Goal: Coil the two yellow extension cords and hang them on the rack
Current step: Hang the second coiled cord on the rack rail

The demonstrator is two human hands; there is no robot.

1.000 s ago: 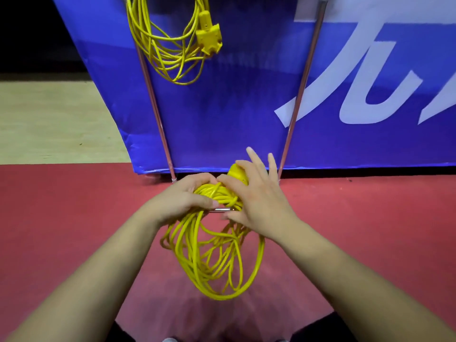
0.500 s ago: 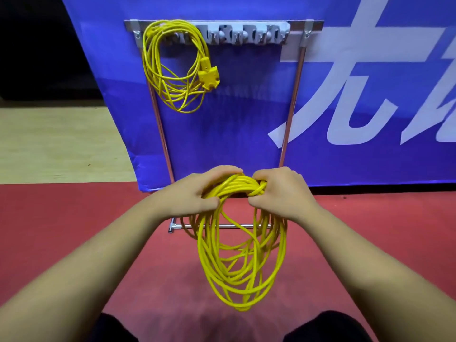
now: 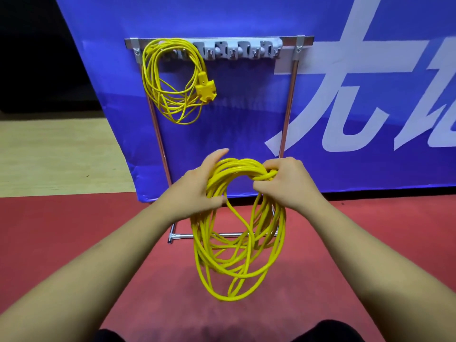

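One coiled yellow extension cord (image 3: 172, 80) hangs from the left end of the metal rack (image 3: 291, 104), its yellow socket block dangling at the coil's right side. A second yellow cord coil (image 3: 237, 243) hangs in front of me, below the rack. My left hand (image 3: 197, 186) grips the coil's upper left side, thumb curled round the strands and fingers reaching up behind them. My right hand (image 3: 283, 181) grips the upper right side in a fist. The coil's top forms an open loop between my hands. This cord's plug is hidden.
The rack's top bar carries a grey strip of hooks (image 3: 237, 50), free to the right of the hung cord. A blue banner (image 3: 345, 70) stands behind the rack. Its base bar (image 3: 180, 235) lies on the red floor (image 3: 61, 230). My dark trousers show at the bottom edge.
My head has tilted up, bringing the rack's top into view. My hands have moved apart along the coil's top, opening a loop, and my left fingers have straightened upward.
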